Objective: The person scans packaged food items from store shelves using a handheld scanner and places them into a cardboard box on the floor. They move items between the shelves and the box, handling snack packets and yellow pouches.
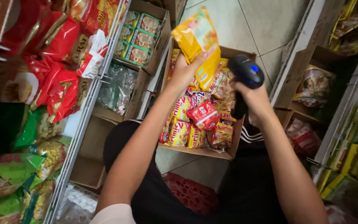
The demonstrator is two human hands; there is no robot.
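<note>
My left hand (184, 70) holds up a yellow snack packet (196, 43) above an open cardboard box (224, 154) full of small red and yellow packets. My right hand (257, 101) grips a black handheld scanner (245, 76) with a blue light, its head close to the right side of the raised packet. A red packet (203, 114) lies on top of the pile in the box, between my two forearms.
White wire shelves (83, 112) on the left hold red and green snack bags. More cardboard boxes (146, 29) with packaged goods stand on the tiled floor ahead. Shelves (353, 120) on the right carry yellow and green packets. A red crate (191, 193) sits below.
</note>
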